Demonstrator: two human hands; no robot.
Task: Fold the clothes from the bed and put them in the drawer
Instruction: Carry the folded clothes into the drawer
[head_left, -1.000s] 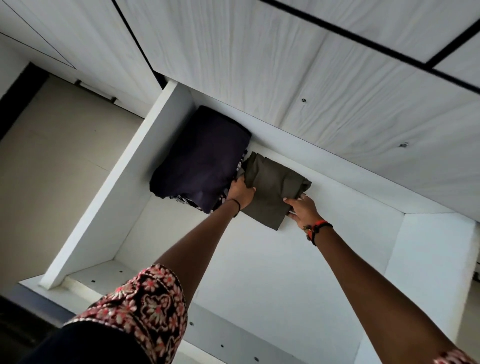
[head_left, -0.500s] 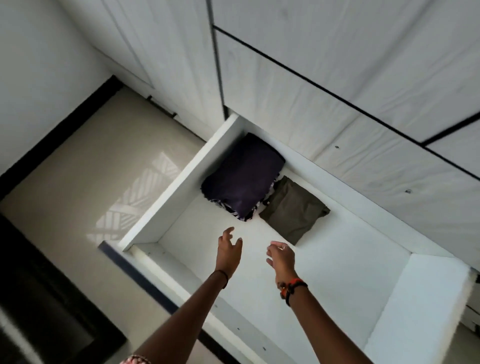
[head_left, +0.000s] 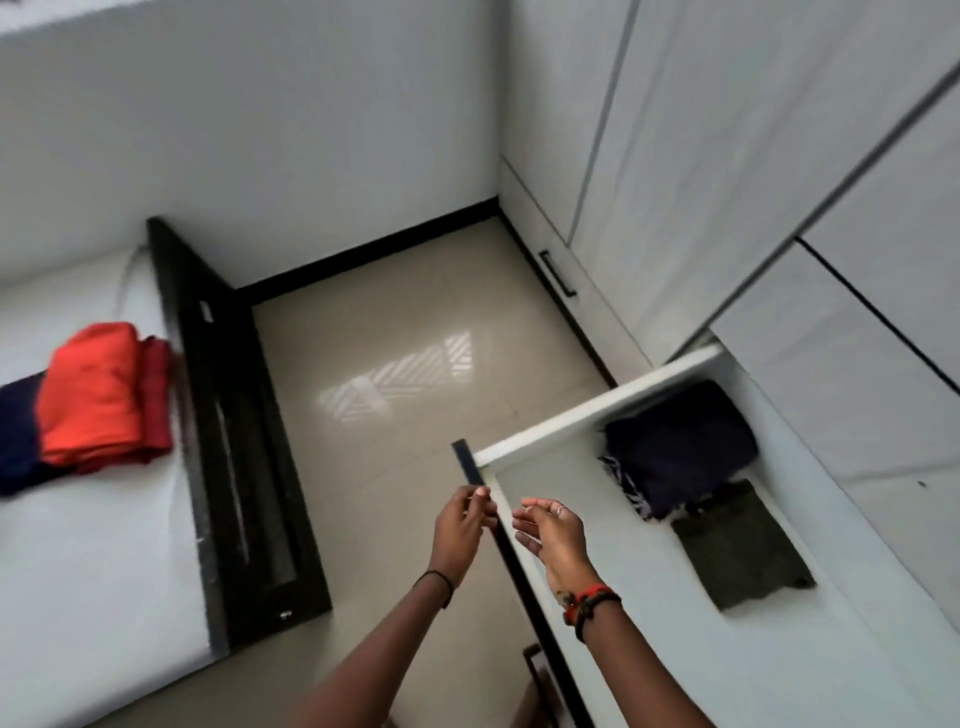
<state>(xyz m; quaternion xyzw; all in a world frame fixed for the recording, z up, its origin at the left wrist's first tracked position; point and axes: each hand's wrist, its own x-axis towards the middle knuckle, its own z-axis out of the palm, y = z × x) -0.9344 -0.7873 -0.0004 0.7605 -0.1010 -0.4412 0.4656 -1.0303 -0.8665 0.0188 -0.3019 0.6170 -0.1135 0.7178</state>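
Note:
The white drawer (head_left: 587, 415) stands pulled out at the right. Inside it a folded dark purple garment (head_left: 680, 441) lies against the far wall, with a folded olive garment (head_left: 737, 545) right beside it. My left hand (head_left: 460, 525) and my right hand (head_left: 550, 530) hover empty over the drawer's front corner, fingers apart. On the white bed (head_left: 93, 571) at the left sit a folded orange garment (head_left: 93, 389), a red one (head_left: 156, 395) under it, and a navy one (head_left: 18, 436) at the frame's edge.
A black bed frame (head_left: 234, 441) borders the mattress. Beige tiled floor (head_left: 374, 364) lies between bed and drawer. White wardrobe doors (head_left: 727, 156) rise behind the drawer, with a black handle (head_left: 558, 273) low down.
Both hands let go of the olive garment, left it in the drawer and drew back over the front corner. The view swung left, bringing the bed and its clothes into sight.

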